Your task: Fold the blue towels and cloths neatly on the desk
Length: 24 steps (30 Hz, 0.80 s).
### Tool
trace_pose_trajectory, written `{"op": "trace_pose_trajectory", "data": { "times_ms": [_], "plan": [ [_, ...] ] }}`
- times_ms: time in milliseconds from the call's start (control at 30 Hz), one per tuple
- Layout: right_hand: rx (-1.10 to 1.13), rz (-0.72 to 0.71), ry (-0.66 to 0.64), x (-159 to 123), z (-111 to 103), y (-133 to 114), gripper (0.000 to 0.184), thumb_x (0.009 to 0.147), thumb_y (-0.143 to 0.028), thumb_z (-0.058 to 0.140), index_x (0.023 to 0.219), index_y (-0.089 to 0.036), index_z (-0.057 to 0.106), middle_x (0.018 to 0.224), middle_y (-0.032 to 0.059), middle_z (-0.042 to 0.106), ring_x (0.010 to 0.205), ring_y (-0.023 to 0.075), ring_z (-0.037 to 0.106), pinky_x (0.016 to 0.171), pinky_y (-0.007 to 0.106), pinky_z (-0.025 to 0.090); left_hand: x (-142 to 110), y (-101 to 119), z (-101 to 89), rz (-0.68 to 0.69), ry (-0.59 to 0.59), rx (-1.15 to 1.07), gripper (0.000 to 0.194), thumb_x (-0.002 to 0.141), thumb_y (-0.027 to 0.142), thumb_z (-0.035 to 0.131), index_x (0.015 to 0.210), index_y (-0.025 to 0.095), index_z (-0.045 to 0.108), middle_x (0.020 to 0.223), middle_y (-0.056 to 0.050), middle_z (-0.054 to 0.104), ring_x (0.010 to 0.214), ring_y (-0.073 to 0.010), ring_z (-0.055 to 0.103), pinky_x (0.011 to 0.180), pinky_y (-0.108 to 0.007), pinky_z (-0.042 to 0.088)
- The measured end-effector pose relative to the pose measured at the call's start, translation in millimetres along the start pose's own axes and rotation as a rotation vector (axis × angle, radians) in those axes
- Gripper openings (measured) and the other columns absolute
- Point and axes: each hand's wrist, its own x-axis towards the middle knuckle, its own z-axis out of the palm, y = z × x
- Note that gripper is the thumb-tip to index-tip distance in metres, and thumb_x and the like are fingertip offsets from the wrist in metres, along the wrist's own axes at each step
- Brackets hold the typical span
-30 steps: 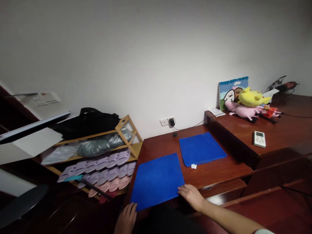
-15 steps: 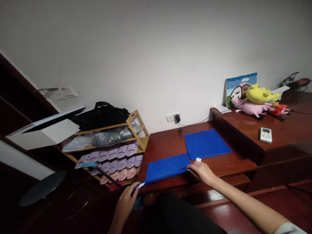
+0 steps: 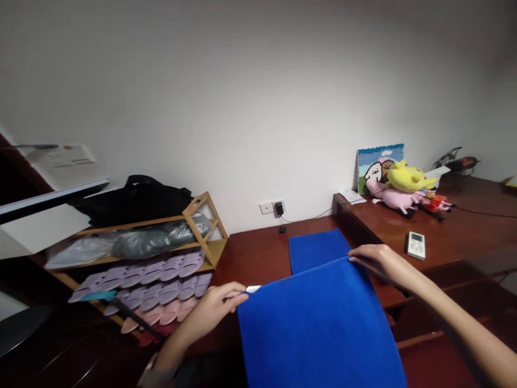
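Note:
A blue cloth hangs unfolded between my two hands, its lower end running out of the picture. My left hand pinches its upper left corner, beside a white tag. At the upper right corner, my right hand is closed on the hem. Behind it, a second blue cloth lies flat on the dark red wooden desk; the held cloth hides its near part.
To the left stands a wooden rack with purple and pink slippers and a black bag on top. The higher surface at right holds plush toys, a picture and a white remote. A charger is plugged into the wall.
Both hands have lifted the nearer blue cloth off the desk, and it has opened out and hangs down. The view has shifted slightly to the right.

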Motion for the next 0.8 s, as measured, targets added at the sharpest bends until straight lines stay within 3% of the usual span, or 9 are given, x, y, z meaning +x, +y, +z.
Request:
{"op": "trace_pose_trajectory", "data": {
  "times_ms": [100, 267, 367, 433, 500, 600, 700, 800],
  "plan": [
    [-0.010, 0.072, -0.018, 31.3, -9.9, 51.6, 0.038, 0.103, -0.051, 0.052, 0.106, -0.024, 0.078, 0.093, 0.0031, 0.079, 0.069, 0.0179, 0.073, 0.070, 0.027, 0.057, 73.8, 24.0, 5.8, 0.037, -0.010, -0.062, 0.042, 0.094, 0.058, 0.058, 0.098, 0.019, 0.074, 0.068, 0.002, 0.070, 0.058, -0.0140, 0.062, 0.062, -0.024, 0.049],
    [-0.155, 0.113, 0.248, 105.3, -36.7, 112.7, 0.028, 0.101, -0.035, 0.053, 0.107, -0.019, 0.076, 0.102, 0.0074, 0.079, 0.095, 0.0236, 0.073, 0.090, 0.033, 0.055, 181.9, 55.4, 0.1, 0.137, 0.261, 0.054, 0.040, 0.100, 0.052, 0.050, 0.105, 0.019, 0.072, 0.054, 0.005, 0.062, 0.060, -0.0175, 0.066, 0.067, -0.027, 0.049],
    [-0.182, 0.136, 0.373, 130.0, -42.8, 133.8, 0.025, 0.099, -0.029, 0.055, 0.108, -0.018, 0.075, 0.106, 0.0091, 0.078, 0.100, 0.0238, 0.072, 0.097, 0.036, 0.053, 217.5, 58.9, 5.5, 0.214, 0.396, 0.145, 0.039, 0.103, 0.047, 0.045, 0.112, 0.018, 0.069, 0.066, 0.000, 0.070, 0.072, -0.0199, 0.072, 0.075, -0.030, 0.051],
    [-0.176, 0.160, 0.422, 128.0, -32.9, 146.8, 0.025, 0.098, -0.029, 0.055, 0.110, -0.018, 0.074, 0.109, 0.0095, 0.077, 0.102, 0.0238, 0.071, 0.098, 0.037, 0.053, 225.6, 47.6, 23.5, 0.222, 0.426, 0.166, 0.037, 0.105, 0.044, 0.042, 0.116, 0.018, 0.067, 0.079, -0.004, 0.075, 0.080, -0.0212, 0.074, 0.078, -0.031, 0.052],
    [-0.171, 0.211, 0.436, 109.9, -7.8, 161.6, 0.027, 0.097, -0.029, 0.053, 0.113, -0.019, 0.073, 0.112, 0.0093, 0.077, 0.105, 0.0238, 0.071, 0.099, 0.037, 0.053, 222.7, 25.2, 56.5, 0.229, 0.421, 0.209, 0.035, 0.106, 0.042, 0.041, 0.118, 0.020, 0.066, 0.095, -0.008, 0.077, 0.088, -0.0222, 0.074, 0.079, -0.032, 0.053],
    [-0.174, 0.369, 0.408, 58.2, 56.1, 187.5, 0.030, 0.096, -0.026, 0.048, 0.113, -0.019, 0.071, 0.115, 0.0112, 0.075, 0.109, 0.0251, 0.071, 0.099, 0.039, 0.053, 202.0, -18.8, 129.3, 0.258, 0.377, 0.330, 0.033, 0.107, 0.040, 0.038, 0.118, 0.024, 0.065, 0.112, -0.008, 0.076, 0.098, -0.0219, 0.074, 0.084, -0.032, 0.055],
    [-0.151, 0.553, 0.294, -5.8, 132.2, 215.0, 0.029, 0.091, -0.020, 0.045, 0.103, -0.020, 0.072, 0.110, 0.0111, 0.075, 0.102, 0.0264, 0.073, 0.091, 0.038, 0.056, 171.9, -59.2, 207.2, 0.264, 0.325, 0.390, 0.037, 0.107, 0.034, 0.034, 0.104, 0.025, 0.070, 0.098, -0.006, 0.078, 0.086, -0.0206, 0.075, 0.078, -0.031, 0.059],
    [-0.098, 0.590, 0.256, -57.1, 190.4, 238.2, 0.026, 0.090, -0.021, 0.045, 0.096, -0.022, 0.071, 0.103, 0.0105, 0.075, 0.098, 0.0269, 0.074, 0.090, 0.038, 0.056, 149.2, -90.2, 262.5, 0.247, 0.357, 0.411, 0.038, 0.105, 0.029, 0.033, 0.104, 0.025, 0.071, 0.101, -0.008, 0.079, 0.093, -0.0226, 0.076, 0.081, -0.035, 0.062]
  ]
}}
